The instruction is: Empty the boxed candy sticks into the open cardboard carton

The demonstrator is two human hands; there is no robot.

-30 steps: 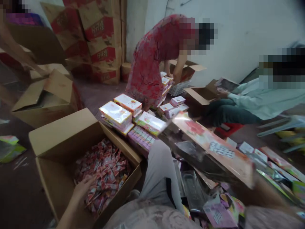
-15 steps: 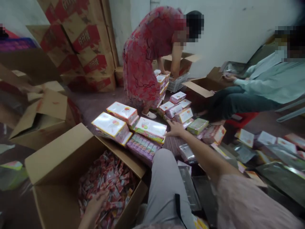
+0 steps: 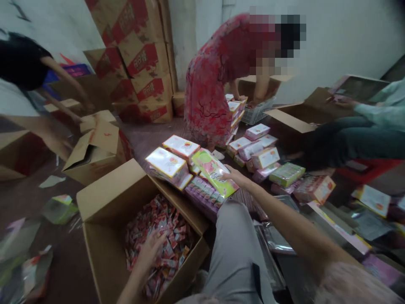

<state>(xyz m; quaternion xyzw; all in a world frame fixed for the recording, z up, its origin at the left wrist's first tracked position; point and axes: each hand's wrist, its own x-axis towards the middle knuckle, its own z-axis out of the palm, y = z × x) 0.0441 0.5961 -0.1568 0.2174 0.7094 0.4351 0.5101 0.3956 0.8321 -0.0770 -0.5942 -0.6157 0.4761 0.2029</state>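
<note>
My right hand grips the near right end of a green and pink box, whose printed face is tilted up. That box is above a purple pack with a clear front showing small packets. My left hand is down inside an open cardboard carton, its fingers loosely spread on a heap of small red wrapped packets. No packet is plainly gripped there. Beside the carton's far edge stand stacked white-topped boxes.
A co-worker in a red dress bends over a grey crate. Another in light green sits at right; a third person bends at far left. Small boxes are piled ahead. Tall cartons stand behind. Torn packaging lies left.
My right hand has taken hold of the green box and tipped it up off the stack. My left hand stays among the packets. The view has swung left, showing the third person.
</note>
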